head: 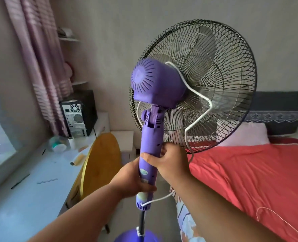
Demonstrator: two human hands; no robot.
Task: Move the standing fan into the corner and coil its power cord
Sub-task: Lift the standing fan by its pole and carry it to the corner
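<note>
A purple standing fan (155, 84) with a black wire cage stands right in front of me, its motor housing facing me. My left hand (130, 180) grips the lower part of the purple control column. My right hand (169, 163) grips the same column just above. The white power cord (195, 91) is draped around the motor housing and behind the neck, then hangs down past my right hand to the column's bottom. Another stretch of the power cord (282, 222) lies on the red bed cover. The fan's round purple base (127, 237) shows at the bottom edge.
A bed with a red cover (249, 172) fills the right side. On the left is a white desk (31, 186) with a computer tower (80, 116), pens and small items. A round wooden tabletop (99, 163) leans between desk and fan. Pink curtains hang at the window.
</note>
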